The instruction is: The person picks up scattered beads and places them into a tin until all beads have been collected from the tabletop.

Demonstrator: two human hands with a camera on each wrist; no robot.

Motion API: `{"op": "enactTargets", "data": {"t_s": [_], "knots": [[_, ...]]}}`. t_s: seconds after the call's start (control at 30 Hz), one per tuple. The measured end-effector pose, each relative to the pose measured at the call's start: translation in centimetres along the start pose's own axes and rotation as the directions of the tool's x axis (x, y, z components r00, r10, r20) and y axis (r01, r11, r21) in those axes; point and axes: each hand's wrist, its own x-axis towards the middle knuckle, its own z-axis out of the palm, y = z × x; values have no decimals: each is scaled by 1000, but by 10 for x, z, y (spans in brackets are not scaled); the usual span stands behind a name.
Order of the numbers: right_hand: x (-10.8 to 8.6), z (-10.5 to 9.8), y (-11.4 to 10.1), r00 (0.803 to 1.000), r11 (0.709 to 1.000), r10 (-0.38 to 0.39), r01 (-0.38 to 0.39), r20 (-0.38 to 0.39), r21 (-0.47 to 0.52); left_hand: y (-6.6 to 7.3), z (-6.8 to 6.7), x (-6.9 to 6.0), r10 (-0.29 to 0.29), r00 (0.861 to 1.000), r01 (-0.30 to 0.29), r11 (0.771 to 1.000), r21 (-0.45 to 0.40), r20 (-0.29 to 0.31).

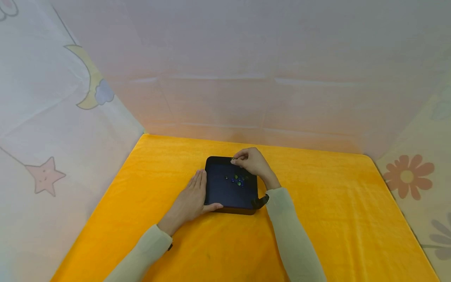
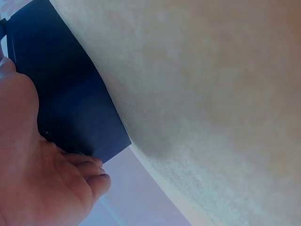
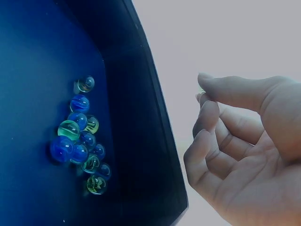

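A dark square tray (image 1: 225, 194) with raised walls sits on the yellow cloth. Loose glass marbles (image 3: 69, 130), blue, green and clear, lie grouped on its floor. My left hand (image 1: 190, 197) rests along the tray's left side, fingers straight, with the thumb over the near edge; the palm side shows in the left wrist view. Above the far rim, my right hand (image 1: 251, 160) pinches a small greenish marble (image 1: 233, 158) between thumb and fingertips. Most of that marble is hidden by the fingers in the right wrist view.
Yellow cloth (image 1: 334, 211) covers the table all around the tray. Pale hanging sheets with a moon (image 1: 92, 78), a star and flowers enclose the left, far and right sides. A black strap (image 1: 260, 201) hangs from the right wrist over the tray's near right corner.
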Motion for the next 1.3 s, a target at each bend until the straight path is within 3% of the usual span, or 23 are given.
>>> {"op": "enactTargets", "data": {"t_s": [0.4,0.7,0.97,1.3], "knots": [[2,-3,-3,1000,1000,2,-2,15,6,-1,1,3,0,1000,0,1000,25,-4],[-1,-4,-2,1000,1000,25,-25,10,15,1,2,6,-1,1000,1,1000,-4,15],[-3,-10,-1,1000,999,21,-21,-4,33,0,2,8,7,1000,-8,999,35,8],[-9,-14,0,1000,1000,2,-2,0,18,0,0,8,0,1000,0,1000,-1,26]]}}
